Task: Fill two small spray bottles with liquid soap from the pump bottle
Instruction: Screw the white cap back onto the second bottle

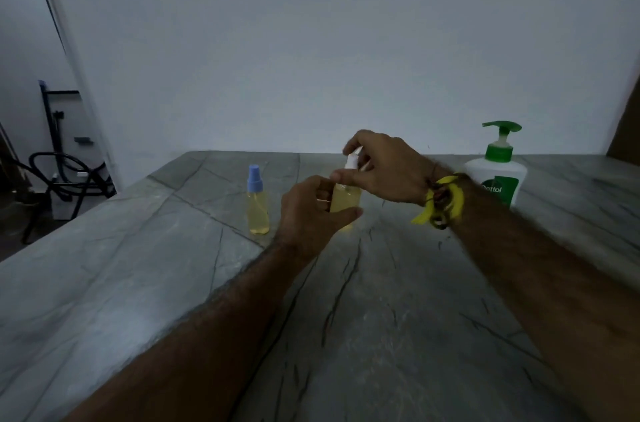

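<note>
Head view. Second bottle (pixel 345 205) stands on the counter (pixel 398 317) at centre, yellow liquid nearly to the shoulder. Left hand (pixel 308 210) wraps its body, thumb across the front. Right hand (pixel 384 165) pinches the white spray top (pixel 352 160) with curled fingers, seemingly screwing it on; whether the thread has caught is hidden.

To do this well, I judge: keep the bottle upright and steady under the left grip, seat the top squarely, turn with fingertips only, and avoid squeezing the body, or soap may spill.

First bottle (pixel 258 205), blue-capped and also full, stands just left of the left hand, apart from it. An elbow swing could tip it. Pump bottle (pixel 497 176) stands behind the right wrist, partly hidden by a yellow wristband (pixel 443 202). Dim light; dark cables (pixel 65 172) on the floor far left.
</note>
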